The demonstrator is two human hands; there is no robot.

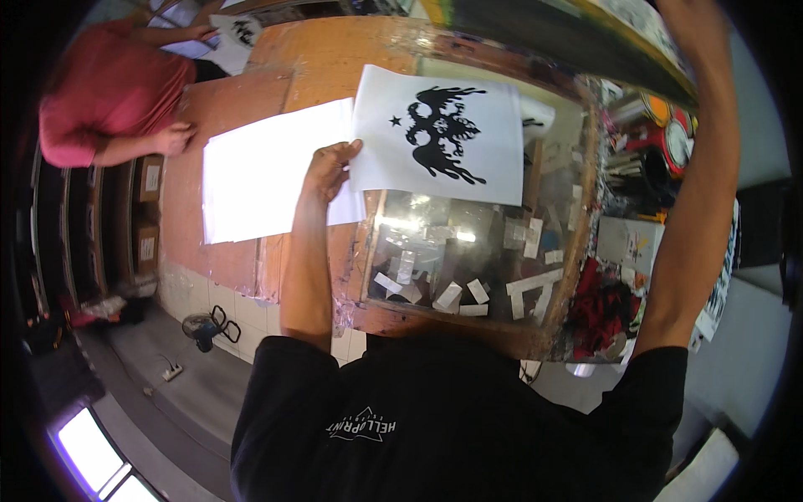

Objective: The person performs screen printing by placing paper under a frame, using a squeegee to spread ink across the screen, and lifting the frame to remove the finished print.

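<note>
My left hand [333, 167] pinches the left edge of a white printed sheet [381, 167] between thumb and fingers. The sheet bears a black two-headed bird design and a small star, and it lies partly over the glass-topped work surface [493, 251]. Under my left wrist spreads a stack of blank white sheets [268, 171], overlapped by the printed one. At the upper right, my right hand [693, 25] is raised beside the tilted screen-printing frame [577, 42]. Its fingers run out of the picture, so their grip is hidden.
Scraps of pale tape [449, 295] stick to the glass. Paint cans [676, 142] and a red-and-black cloth [598, 305] crowd the right side. On the far left, a co-worker in a red shirt [125, 92] holds another printed sheet [237, 42]. A small fan [201, 330] stands below.
</note>
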